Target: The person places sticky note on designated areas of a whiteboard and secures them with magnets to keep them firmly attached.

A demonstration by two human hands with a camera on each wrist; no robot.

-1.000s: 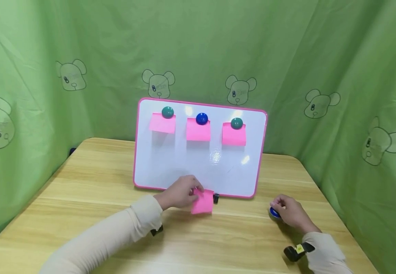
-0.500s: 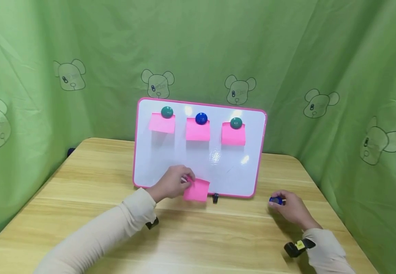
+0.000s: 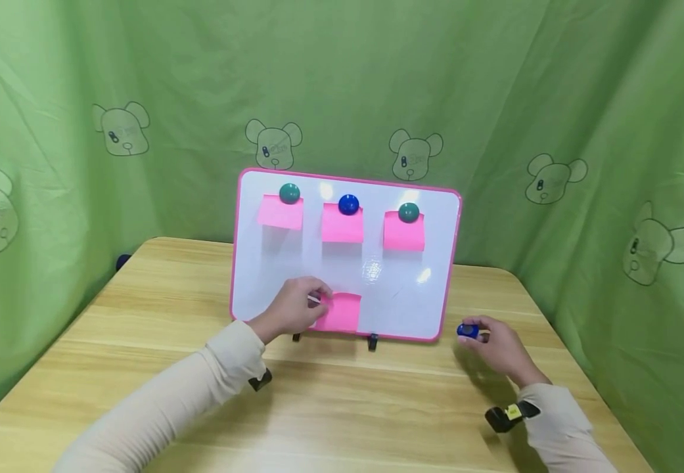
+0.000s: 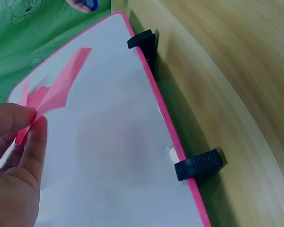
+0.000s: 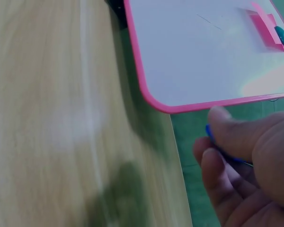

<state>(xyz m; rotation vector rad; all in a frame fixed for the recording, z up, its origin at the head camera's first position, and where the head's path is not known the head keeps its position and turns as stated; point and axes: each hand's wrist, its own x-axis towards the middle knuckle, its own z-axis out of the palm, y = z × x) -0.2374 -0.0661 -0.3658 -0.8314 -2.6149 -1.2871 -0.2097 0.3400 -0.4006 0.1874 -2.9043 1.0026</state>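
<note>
My left hand [image 3: 300, 305] pinches a pink sticky note [image 3: 342, 311] by its left edge, in front of the lower part of a pink-framed whiteboard [image 3: 403, 295]. In the left wrist view the note [image 4: 66, 84] juts out from between thumb and fingertips, over the board's white surface. Right of the board, my right hand [image 3: 501, 348] holds a round blue magnet [image 3: 467, 330] above the table, its dark underside showing. Only a sliver of blue magnet [image 5: 209, 131] shows between thumb and fingers in the right wrist view.
Along the board's top hang three pink notes under a green magnet [image 3: 290, 193], a blue magnet [image 3: 349, 204] and another green magnet [image 3: 409, 212]. Black clips [image 3: 372, 342] support its lower edge on the wooden table [image 3: 342, 420]. A green curtain [image 3: 342, 72] surrounds the table.
My left hand has lifted the sticky note up and slightly left, from low in front of the board onto its lower area. My right hand has raised the blue magnet and turned it, moving slightly left.
</note>
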